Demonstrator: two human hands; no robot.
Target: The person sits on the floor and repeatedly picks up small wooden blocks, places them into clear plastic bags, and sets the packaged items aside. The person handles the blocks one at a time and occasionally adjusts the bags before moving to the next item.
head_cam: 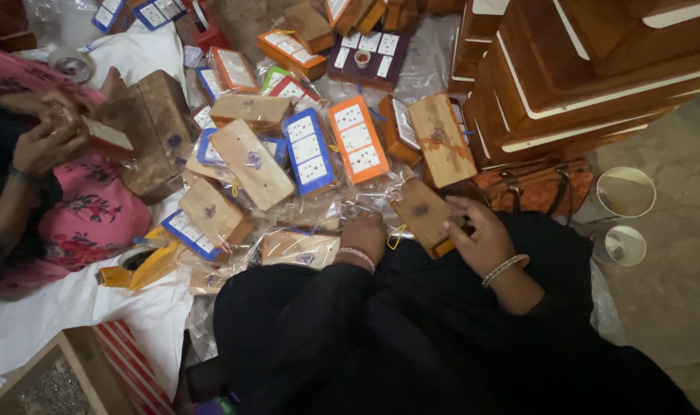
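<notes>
My right hand grips a flat wooden board wrapped in clear plastic, holding it by its right edge over my lap. My left hand rests closed on the crinkled plastic beside that board, next to another wrapped board; whether it holds anything is hidden. Both wrists wear bead bracelets and black sleeves. In front of me lies a heap of wrapped switch boards, among them an orange-edged one and a blue-edged one.
Another person in pink sits at the left, their hands working on a wooden box. A yellow tape dispenser lies on white sheeting. Stacked wooden boxes, a brown handbag and two paper cups stand at the right.
</notes>
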